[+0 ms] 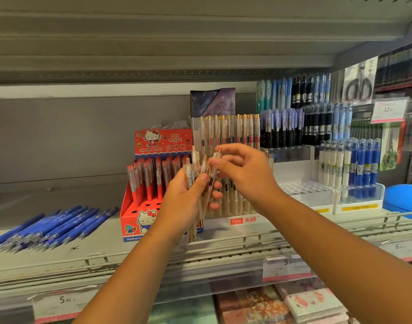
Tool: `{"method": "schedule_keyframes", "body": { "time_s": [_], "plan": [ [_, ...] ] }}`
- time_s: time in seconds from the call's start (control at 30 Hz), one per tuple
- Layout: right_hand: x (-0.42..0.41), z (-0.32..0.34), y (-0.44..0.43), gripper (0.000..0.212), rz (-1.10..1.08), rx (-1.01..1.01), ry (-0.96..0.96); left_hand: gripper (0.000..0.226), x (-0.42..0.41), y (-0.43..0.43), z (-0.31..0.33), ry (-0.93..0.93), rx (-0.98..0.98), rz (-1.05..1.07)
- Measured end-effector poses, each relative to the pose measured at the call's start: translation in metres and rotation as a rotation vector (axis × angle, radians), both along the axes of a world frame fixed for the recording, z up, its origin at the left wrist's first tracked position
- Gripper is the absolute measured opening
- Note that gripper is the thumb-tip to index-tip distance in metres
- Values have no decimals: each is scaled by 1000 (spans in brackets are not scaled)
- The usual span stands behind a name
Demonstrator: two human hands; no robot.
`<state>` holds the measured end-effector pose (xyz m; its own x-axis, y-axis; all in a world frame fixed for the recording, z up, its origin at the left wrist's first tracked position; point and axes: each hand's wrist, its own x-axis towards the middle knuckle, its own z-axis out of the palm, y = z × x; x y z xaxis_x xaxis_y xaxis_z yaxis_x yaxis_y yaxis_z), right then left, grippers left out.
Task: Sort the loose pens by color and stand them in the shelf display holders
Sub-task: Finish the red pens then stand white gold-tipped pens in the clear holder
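A bundle of slim cream-barrelled click pens with gold clips and clear tops (191, 176) stands nearly upright in the left hand (179, 202), gold tips poking out below the grip, tops fanned above it; one pen of the same kind (217, 154) leans at the bundle's top, pinched by the right hand (243, 174); just behind both grips stands a clear tiered plastic display holder (223, 222), matching pens upright in its rows; left of the grip a red cardboard cartoon-cat holder (132, 220) carries upright red pens (149, 181); farther left, loose blue capped pens (53, 226) lie flat, heaped side by side.

HELLO KITTY on red box (163, 141), hesu on holder (258, 221)
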<state>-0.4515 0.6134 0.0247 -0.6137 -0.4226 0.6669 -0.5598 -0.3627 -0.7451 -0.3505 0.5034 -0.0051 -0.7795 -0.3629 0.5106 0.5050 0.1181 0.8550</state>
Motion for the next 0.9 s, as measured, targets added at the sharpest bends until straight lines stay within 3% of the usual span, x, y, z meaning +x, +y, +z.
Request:
{"method": "schedule_keyframes", "body": {
  "time_s": [0.23, 0.43, 0.7, 0.9],
  "plan": [
    [-17, 1, 17, 22, -83, -126, 1, 13, -5, -2, -1, 28, 2, 133],
    [-45, -1, 36, 23, -272, -108, 90, 13, -7, -3, -1, 7, -28, 168],
    [-57, -7, 39, 28, -388, -157, 143, 16, -6, 6, 1, 58, -272, 370],
    [-61, -8, 32, 27, -414, -149, 191, 14, -9, 26, 2, 78, -97, 382]
  ]
}}
